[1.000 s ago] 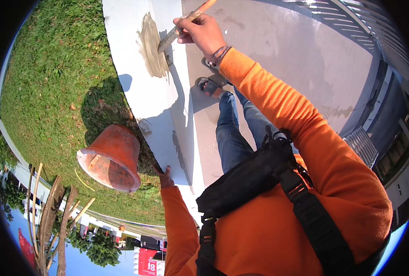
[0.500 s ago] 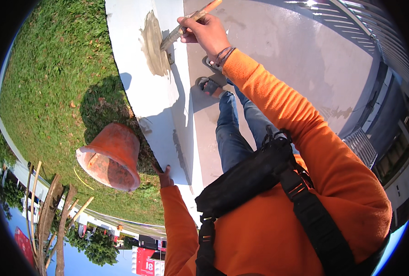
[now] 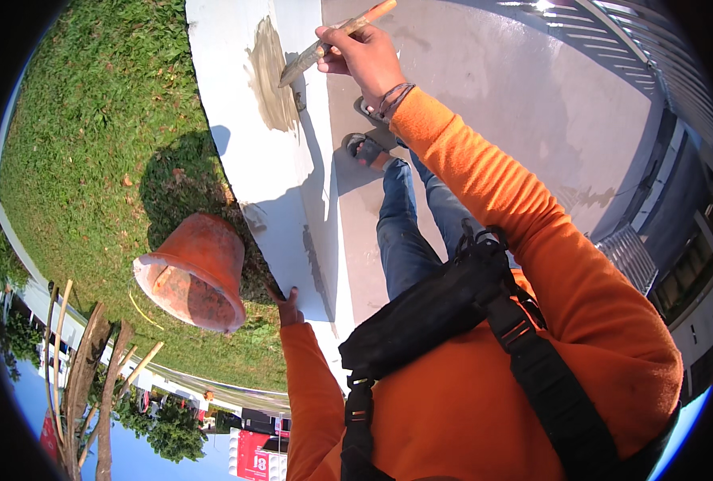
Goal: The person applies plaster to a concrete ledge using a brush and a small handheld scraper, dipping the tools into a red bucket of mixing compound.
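Note:
My right hand [image 3: 363, 58] is closed around a paintbrush [image 3: 318, 53] with an orange handle end. The brush's lower end is at the right side of a wet-looking grey-brown patch [image 3: 271, 76] on top of a low white wall [image 3: 248, 148]. My left hand [image 3: 289, 309] lies at the grass-side edge of the wall, nearer my body. Its fingers look apart and hold nothing I can see; part of the hand is in shade.
An orange bucket [image 3: 204, 264], smeared inside, lies tipped on the grass [image 3: 76, 152] left of the wall. Thin wooden poles [image 3: 92, 377] stand at lower left. My feet are on grey paving [image 3: 485, 104] right of the wall. A metal railing [image 3: 661, 56] is at far right.
My right hand and the brush handle have shifted slightly to the right, while the brush end stays at the grey-brown patch. My left hand has not visibly moved.

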Available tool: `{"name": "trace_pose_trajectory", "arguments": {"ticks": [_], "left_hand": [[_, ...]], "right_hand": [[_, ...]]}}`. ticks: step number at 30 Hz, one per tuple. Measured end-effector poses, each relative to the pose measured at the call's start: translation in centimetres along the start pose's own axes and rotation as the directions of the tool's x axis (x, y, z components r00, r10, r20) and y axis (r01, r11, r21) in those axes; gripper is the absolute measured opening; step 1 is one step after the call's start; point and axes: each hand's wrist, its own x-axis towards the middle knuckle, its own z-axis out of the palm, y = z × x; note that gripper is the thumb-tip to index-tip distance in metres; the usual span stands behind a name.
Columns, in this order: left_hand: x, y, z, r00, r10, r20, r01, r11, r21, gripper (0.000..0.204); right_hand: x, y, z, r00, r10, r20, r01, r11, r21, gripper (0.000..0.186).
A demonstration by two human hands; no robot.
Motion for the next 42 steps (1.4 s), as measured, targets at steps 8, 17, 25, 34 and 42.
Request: {"name": "trace_pose_trajectory", "arguments": {"ticks": [8, 17, 25, 34, 42], "left_hand": [[0.0, -0.1, -0.2, 1.000, -0.004, -0.008, 0.004, 1.000, -0.006, 0.117], [0.4, -0.4, -0.5, 1.000, 0.006, 0.007, -0.007, 1.000, 0.021, 0.116], [1.1, -1.5, -1.5, 1.000, 0.000, -0.014, 0.000, 1.000, 0.006, 0.114], [0.3, -0.6, -0.4, 0.999, 0.031, -0.015, -0.031, 1.000, -0.001, 0.111], [0.5, -0.9, -0.7, 0.999, 0.033, -0.018, -0.033, 0.999, -0.018, 0.113]], "right_hand": [[0.2, 0.5, -1.8, 0.998, -0.003, -0.057, 0.005, 0.999, 0.048, 0.024], [1.4, -0.5, -0.6, 0.991, -0.131, -0.034, 0.133, 0.987, 0.090, 0.026], [-3.7, -2.4, -0.3, 0.847, -0.364, 0.387, 0.525, 0.684, -0.506, 0.027], [-0.1, -3.6, 2.9, 0.648, -0.281, 0.708, 0.759, 0.160, -0.631, 0.033], [1.9, -10.5, 6.3, 0.461, -0.605, 0.649, 0.855, 0.109, -0.507, 0.029]]}}
